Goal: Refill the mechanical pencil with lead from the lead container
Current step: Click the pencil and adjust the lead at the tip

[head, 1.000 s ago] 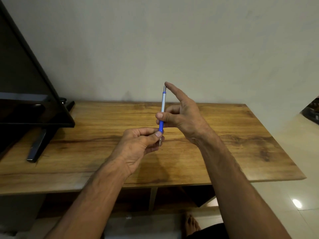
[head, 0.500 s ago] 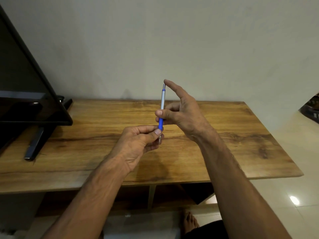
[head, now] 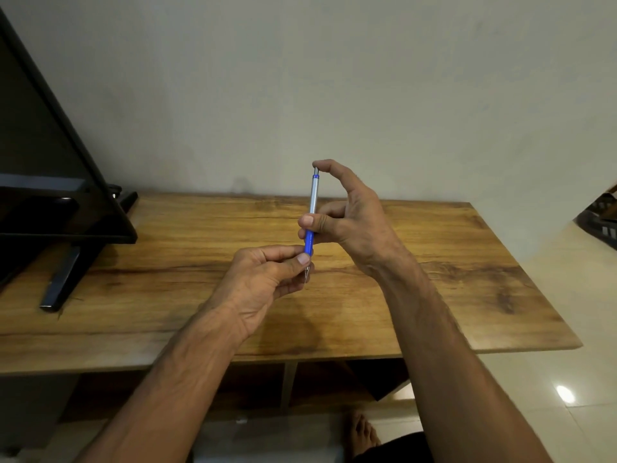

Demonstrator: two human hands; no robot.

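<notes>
Mechanical pencil (head: 313, 198), one: silver barrel, blue grip, held nearly upright above the table (head: 434, 279), one, wood-grained. Hands, two: right hand (head: 350, 222) pinches the barrel between thumb and fingers, its forefinger curled onto the top cap; left hand (head: 263, 279) pinches the blue grip between thumb and forefinger. Pencil point mostly hidden behind the left fingers. Television (head: 50, 195), one, cut off at the left edge. Bare foot (head: 362, 432), one, partly hidden.

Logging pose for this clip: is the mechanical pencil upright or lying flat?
Nearly upright, tip down: mechanical pencil pinched low by the left hand, gripped midway by the right hand.
</notes>
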